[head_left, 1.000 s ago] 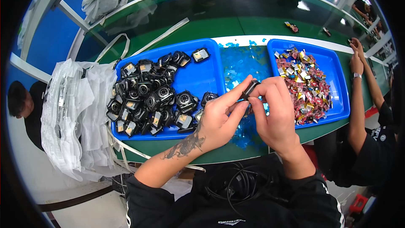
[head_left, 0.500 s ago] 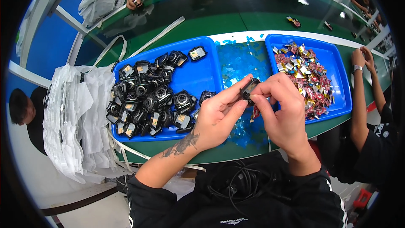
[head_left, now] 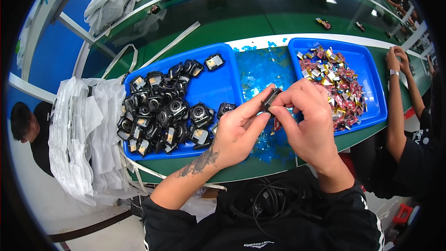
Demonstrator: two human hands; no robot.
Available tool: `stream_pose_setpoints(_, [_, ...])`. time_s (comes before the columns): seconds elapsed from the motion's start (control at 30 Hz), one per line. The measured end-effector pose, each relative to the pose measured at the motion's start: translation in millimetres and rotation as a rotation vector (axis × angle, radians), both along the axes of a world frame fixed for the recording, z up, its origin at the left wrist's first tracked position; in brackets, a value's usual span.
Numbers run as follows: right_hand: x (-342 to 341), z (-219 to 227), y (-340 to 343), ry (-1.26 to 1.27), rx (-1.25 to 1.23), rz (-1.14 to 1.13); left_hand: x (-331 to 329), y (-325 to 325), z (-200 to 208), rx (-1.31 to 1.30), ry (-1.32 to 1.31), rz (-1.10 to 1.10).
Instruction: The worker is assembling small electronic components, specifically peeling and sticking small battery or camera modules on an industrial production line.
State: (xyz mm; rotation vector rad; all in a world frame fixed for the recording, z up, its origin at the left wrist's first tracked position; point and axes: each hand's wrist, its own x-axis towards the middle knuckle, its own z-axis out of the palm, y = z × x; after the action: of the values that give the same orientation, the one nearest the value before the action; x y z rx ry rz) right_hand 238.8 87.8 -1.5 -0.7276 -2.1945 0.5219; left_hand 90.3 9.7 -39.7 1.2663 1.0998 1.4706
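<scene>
Between my hands, over the gap between two blue trays, is a small black smartwatch housing (head_left: 271,97), tilted with its edge up. My left hand (head_left: 237,132) grips it between thumb and fingers. My right hand (head_left: 309,116) pinches its near right side with thumb and bent forefinger; fingers hide much of it. A small reddish part (head_left: 277,124) shows just below; whether it is joined to the housing I cannot tell. The left tray (head_left: 236,72) holds a heap of black watch housings (head_left: 162,107). In the right tray (head_left: 375,88) lie many reddish circuit pieces with yellow and silver bits (head_left: 341,88).
Blue film scraps (head_left: 265,69) litter the green table between the trays. White foam sheets (head_left: 88,135) hang at the left. Beyond a white ledge runs a dark green belt (head_left: 241,9) with small parts on it. A co-worker's hands (head_left: 397,60) are at the right.
The housing in my hands has tipped more onto its edge, its face turned out of sight. At the upper left, a co-worker's hand has drawn back from a small part on the belt.
</scene>
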Motion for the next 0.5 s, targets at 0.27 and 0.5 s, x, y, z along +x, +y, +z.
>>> stream_pose_setpoints(0.27, [-1.0,-1.3,-6.1,0.101,0.054,-0.032,-4.8,-4.2,0.9,-0.041,0.084,-0.036])
stream_pose_setpoints(0.5, [-2.3,-10.8,-2.1,0.160,-0.047,0.004,1.0,-1.5,0.0,-0.054,-0.046,-0.046])
